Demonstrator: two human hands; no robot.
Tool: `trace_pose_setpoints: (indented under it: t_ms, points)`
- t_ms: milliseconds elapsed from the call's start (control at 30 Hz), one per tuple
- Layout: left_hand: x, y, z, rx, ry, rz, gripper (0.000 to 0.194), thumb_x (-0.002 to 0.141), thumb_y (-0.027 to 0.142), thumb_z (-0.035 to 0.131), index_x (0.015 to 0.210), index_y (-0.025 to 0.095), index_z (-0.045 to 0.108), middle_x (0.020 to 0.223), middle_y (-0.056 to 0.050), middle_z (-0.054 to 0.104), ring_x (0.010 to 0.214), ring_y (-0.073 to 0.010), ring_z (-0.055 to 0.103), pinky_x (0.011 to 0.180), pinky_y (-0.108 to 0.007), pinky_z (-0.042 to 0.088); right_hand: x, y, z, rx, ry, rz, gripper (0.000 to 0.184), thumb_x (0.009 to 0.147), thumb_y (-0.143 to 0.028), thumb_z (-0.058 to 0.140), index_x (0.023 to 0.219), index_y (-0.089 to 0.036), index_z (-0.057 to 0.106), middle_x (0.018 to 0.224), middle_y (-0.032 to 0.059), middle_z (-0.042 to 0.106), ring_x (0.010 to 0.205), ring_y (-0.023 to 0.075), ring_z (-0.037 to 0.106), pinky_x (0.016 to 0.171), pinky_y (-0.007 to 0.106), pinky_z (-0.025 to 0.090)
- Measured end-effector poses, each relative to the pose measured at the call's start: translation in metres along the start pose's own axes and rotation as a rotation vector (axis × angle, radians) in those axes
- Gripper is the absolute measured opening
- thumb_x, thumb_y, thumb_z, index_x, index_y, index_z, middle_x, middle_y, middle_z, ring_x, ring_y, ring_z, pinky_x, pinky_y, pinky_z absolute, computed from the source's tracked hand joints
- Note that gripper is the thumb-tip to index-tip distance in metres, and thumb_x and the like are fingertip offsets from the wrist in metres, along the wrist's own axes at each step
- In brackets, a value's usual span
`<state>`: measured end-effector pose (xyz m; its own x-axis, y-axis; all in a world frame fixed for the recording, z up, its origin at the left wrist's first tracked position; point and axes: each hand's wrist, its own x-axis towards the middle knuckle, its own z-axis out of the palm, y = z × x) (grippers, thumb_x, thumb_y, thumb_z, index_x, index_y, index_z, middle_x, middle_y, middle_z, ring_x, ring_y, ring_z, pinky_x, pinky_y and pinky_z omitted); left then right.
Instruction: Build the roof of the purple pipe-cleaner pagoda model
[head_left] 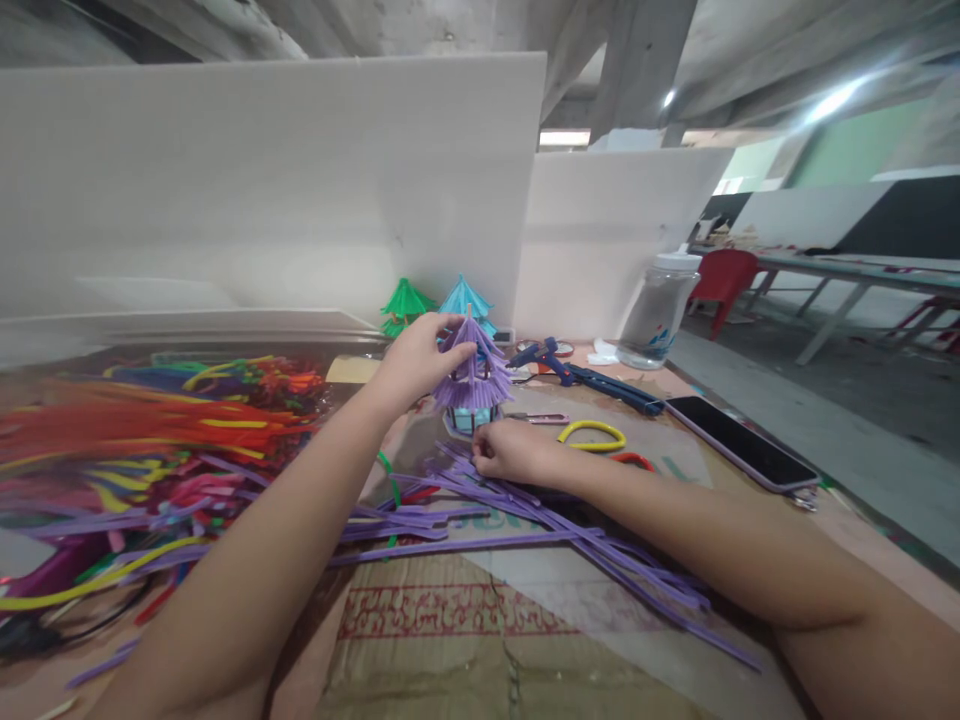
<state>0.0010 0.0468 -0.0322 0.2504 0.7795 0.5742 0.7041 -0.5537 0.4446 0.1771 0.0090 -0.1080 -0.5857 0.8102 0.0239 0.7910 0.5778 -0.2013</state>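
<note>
A small purple pavilion model (pixel 474 375) made of straws stands on the table, with a tiered fringed roof and a light blue base. My left hand (pixel 416 360) grips the roof from the left, fingers closed on it. My right hand (pixel 506 452) rests on the table just below the model's base, fingers curled; what they pinch is hidden. Long purple straws (pixel 525 520) lie spread under and around my right forearm.
A heap of coloured straws (pixel 135 440) fills the left. Green (pixel 405 305) and blue (pixel 466 300) pavilion models stand by the white partition (pixel 262 180). Glue gun (pixel 547 358), scissors with yellow handle (pixel 592 435), phone (pixel 739 440), plastic jar (pixel 660 310) lie right. Cardboard (pixel 450 640) covers the front.
</note>
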Motion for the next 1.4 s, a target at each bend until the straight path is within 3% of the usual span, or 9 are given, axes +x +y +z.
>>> trace_pose_setpoints:
  t_ms: [267, 433, 500, 600, 700, 800, 967, 1167, 1400]
  points:
    - [0.002, -0.002, -0.012, -0.201, -0.031, -0.008, 0.046, 0.086, 0.042, 0.059, 0.123, 0.014, 0.063, 0.123, -0.012, 0.067, 0.107, -0.0241, 0.064, 0.094, -0.038, 0.05, -0.015, -0.022, -0.003, 0.009, 0.179, -0.082, 0.016, 0.086, -0.028, 0.056, 0.093, -0.02, 0.067, 0.081, 0.0047, 0.071, 0.069, 0.0153, 0.06, 0.06, 0.026, 0.03]
    - [0.002, 0.001, -0.023, -0.251, 0.017, -0.042, 0.046, 0.085, 0.04, 0.061, 0.123, 0.013, 0.063, 0.123, -0.012, 0.068, 0.111, -0.0245, 0.064, 0.097, -0.039, 0.05, -0.014, -0.023, -0.004, 0.411, 0.268, -0.201, 0.002, 0.082, -0.019, 0.059, 0.083, -0.018, 0.057, 0.064, -0.0045, 0.056, 0.056, 0.0087, 0.049, 0.056, 0.021, 0.033]
    - [0.001, 0.003, -0.025, -0.23, 0.017, -0.042, 0.045, 0.085, 0.039, 0.061, 0.123, 0.013, 0.063, 0.123, -0.012, 0.068, 0.112, -0.0245, 0.064, 0.097, -0.039, 0.049, -0.015, -0.024, -0.009, 0.57, 0.285, -0.245, 0.006, 0.082, -0.019, 0.06, 0.081, -0.019, 0.053, 0.064, -0.0062, 0.052, 0.056, 0.0079, 0.047, 0.055, 0.02, 0.035]
    - [0.0, 0.006, -0.025, -0.188, 0.016, -0.03, 0.046, 0.086, 0.04, 0.06, 0.124, 0.013, 0.063, 0.123, -0.013, 0.068, 0.111, -0.0248, 0.064, 0.098, -0.039, 0.049, -0.022, -0.029, -0.026, 0.62, 0.341, -0.347, 0.005, 0.089, -0.023, 0.057, 0.09, -0.018, 0.055, 0.071, -0.0038, 0.056, 0.062, 0.0093, 0.051, 0.058, 0.021, 0.04]
    - [0.001, 0.004, -0.022, -0.172, 0.012, -0.008, 0.049, 0.088, 0.04, 0.057, 0.128, 0.011, 0.061, 0.128, -0.014, 0.066, 0.116, -0.0255, 0.062, 0.102, -0.04, 0.047, -0.033, -0.032, -0.051, 0.43, 0.473, -0.446, 0.018, 0.093, -0.022, 0.053, 0.11, -0.018, 0.058, 0.086, 0.0017, 0.065, 0.072, 0.0122, 0.056, 0.067, 0.025, 0.044]
    - [0.002, 0.0, -0.016, -0.17, -0.021, 0.037, 0.046, 0.093, 0.035, 0.048, 0.131, 0.011, 0.06, 0.135, -0.013, 0.062, 0.125, -0.0245, 0.056, 0.109, -0.04, 0.041, -0.038, -0.026, -0.072, 0.224, 0.606, -0.412, 0.021, 0.097, -0.017, 0.043, 0.105, -0.019, 0.062, 0.094, 0.005, 0.068, 0.085, 0.0153, 0.06, 0.076, 0.029, 0.045]
    - [0.001, 0.001, -0.008, -0.234, -0.025, 0.063, 0.043, 0.094, 0.034, 0.048, 0.129, 0.014, 0.061, 0.134, -0.01, 0.063, 0.124, -0.0229, 0.057, 0.107, -0.037, 0.042, -0.028, 0.001, -0.074, -0.079, 0.762, -0.332, 0.023, 0.096, -0.037, 0.051, 0.103, -0.018, 0.06, 0.096, 0.0081, 0.068, 0.081, 0.0177, 0.062, 0.065, 0.028, 0.04]
    - [-0.004, 0.009, -0.01, -0.147, 0.049, 0.115, 0.036, 0.093, 0.039, 0.051, 0.113, 0.015, 0.07, 0.117, -0.009, 0.07, 0.112, -0.0229, 0.062, 0.099, -0.035, 0.045, -0.017, 0.021, -0.06, -0.366, 0.733, -0.508, 0.021, 0.1, -0.029, 0.044, 0.101, -0.018, 0.062, 0.081, 0.0033, 0.068, 0.071, 0.0137, 0.059, 0.056, 0.026, 0.028]
    - [-0.004, 0.012, -0.012, -0.136, 0.069, 0.049, 0.034, 0.091, 0.044, 0.053, 0.103, 0.018, 0.071, 0.106, -0.005, 0.073, 0.101, -0.022, 0.066, 0.09, -0.031, 0.049, -0.014, 0.026, -0.054, -0.458, 0.706, -0.436, 0.022, 0.1, -0.025, 0.041, 0.101, -0.016, 0.062, 0.082, 0.0047, 0.066, 0.069, 0.014, 0.055, 0.056, 0.028, 0.023]
